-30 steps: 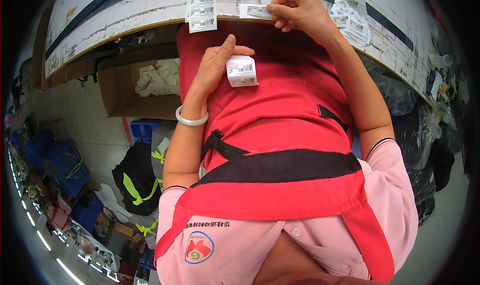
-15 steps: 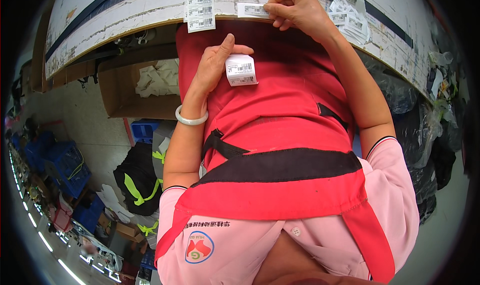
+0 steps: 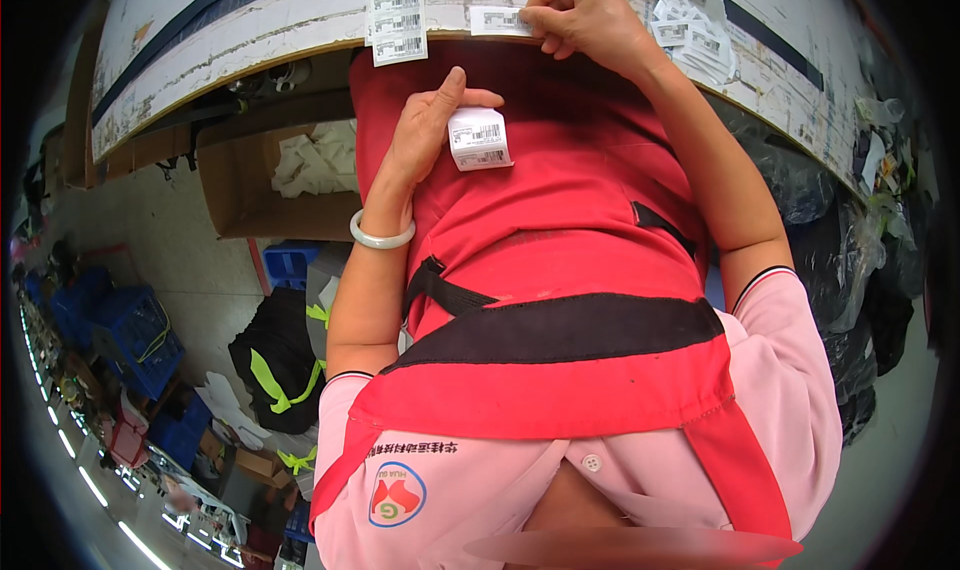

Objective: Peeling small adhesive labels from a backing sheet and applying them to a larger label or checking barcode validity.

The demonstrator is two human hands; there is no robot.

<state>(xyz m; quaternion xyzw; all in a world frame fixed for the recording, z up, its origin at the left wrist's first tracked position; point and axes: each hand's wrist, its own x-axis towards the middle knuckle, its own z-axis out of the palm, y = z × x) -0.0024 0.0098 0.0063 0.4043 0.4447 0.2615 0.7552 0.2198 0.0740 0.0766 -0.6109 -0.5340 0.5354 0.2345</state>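
Note:
Above my red apron (image 3: pixel 580 220), my left hand (image 3: pixel 428 128) is closed on a curled strip of white barcode labels (image 3: pixel 481 138), thumb raised along its side. At the table edge, my right hand (image 3: pixel 592 28) pinches the right end of a single white barcode label (image 3: pixel 495 21). That label lies flat on the worn white table top (image 3: pixel 290 25). To its left, a strip of several barcode labels (image 3: pixel 398 20) hangs slightly over the edge. Right of my right hand lies a loose pile of small white labels (image 3: pixel 695 38).
Under the table at left stands an open cardboard box (image 3: pixel 228 185) with white cloth inside. Blue crates (image 3: pixel 140 335) and a black bag (image 3: pixel 275 360) with lime-green ties are on the floor at left. Clear and dark plastic bags (image 3: pixel 830 260) crowd the right side below the table.
The whole view has shifted very slightly. Both hands keep nearly the same positions, with the same labels in them.

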